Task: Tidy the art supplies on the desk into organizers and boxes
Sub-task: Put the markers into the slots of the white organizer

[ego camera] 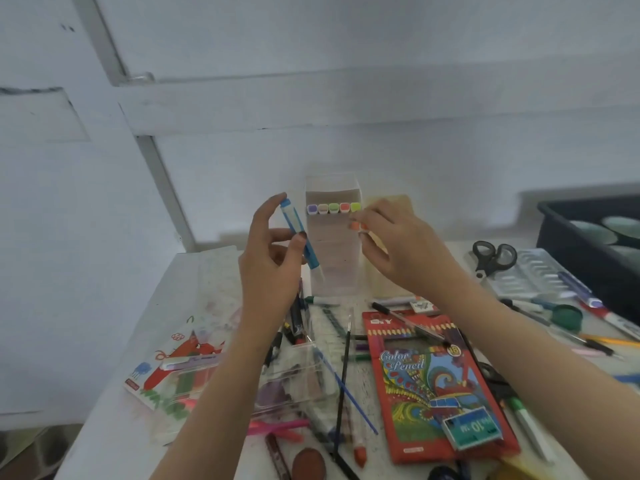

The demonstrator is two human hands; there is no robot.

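Blue-and-white marker pen (300, 237) is raised above the desk in our left hand (273, 261), pinched at mid-barrel between thumb and curled fingers, its blue cap end tilted up and to the left and its lower end pointing down towards the tall clear plastic marker box (334, 268). That box stands upright at the back of the white desk (207, 275), close to the pale wall, and holds a row of five markers (333, 207) whose purple, pale, green, red and lime ends face us. Our right hand (401, 254) is at the box's right edge, its fingertips closed on an orange-tipped marker (355, 225) just below the lime one; we cannot tell whether this marker is already partly inside the box. Loose supplies crowd the desk in front of the box. A red colour pencil carton (429, 382) lies flat under our right forearm with a small teal staple box (472, 427) on its lower corner. Left of it lie a thin blue-handled paintbrush (348, 389), a flat clear plastic case (294, 379) and a cartoon-printed packet (173, 368). To the right are black-handled scissors (493, 256), a clear plastic paint palette (535, 271) and a dark blue tray (585, 237) at the edge.
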